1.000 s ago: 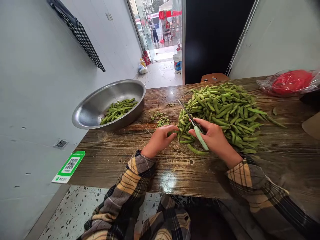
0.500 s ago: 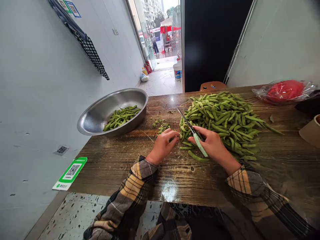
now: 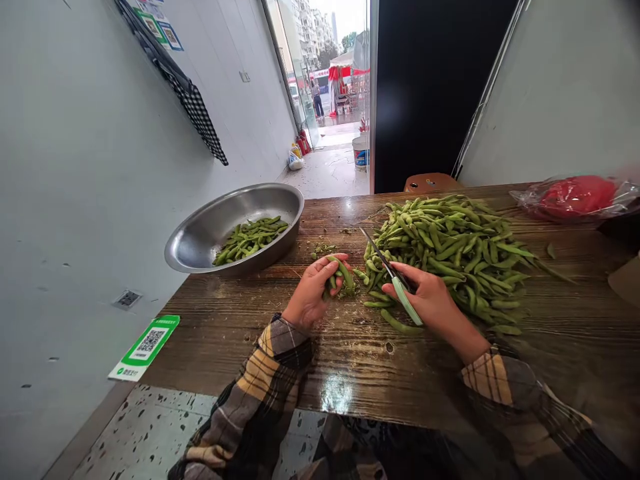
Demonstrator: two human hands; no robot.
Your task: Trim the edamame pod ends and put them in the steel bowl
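My left hand [image 3: 314, 288], palm turned up, is closed around a few green edamame pods [image 3: 342, 275] over the table. In my right hand [image 3: 429, 299] are scissors [image 3: 406, 300] with pale green handles, their blades pointing up and away to the left. Beside and beyond the right hand lies a large heap of edamame pods [image 3: 450, 240]. Small trimmed bits [image 3: 323, 249] are scattered on the wood just past my left hand. Further left stands an oval steel basin [image 3: 187, 247] with a smaller batch of pods [image 3: 250, 239] in it.
The dark wooden table [image 3: 220, 353] runs under everything. A green QR-code card [image 3: 145, 348] lies at its left edge. A red thing in clear plastic [image 3: 577, 199] is at the back right. An orange-brown stool [image 3: 433, 182] stands behind the table, and a doorway opens beyond.
My left hand has turned palm up, and edamame pods now show in its fingers. My right hand still holds the scissors in nearly the same place. The view has shifted slightly.
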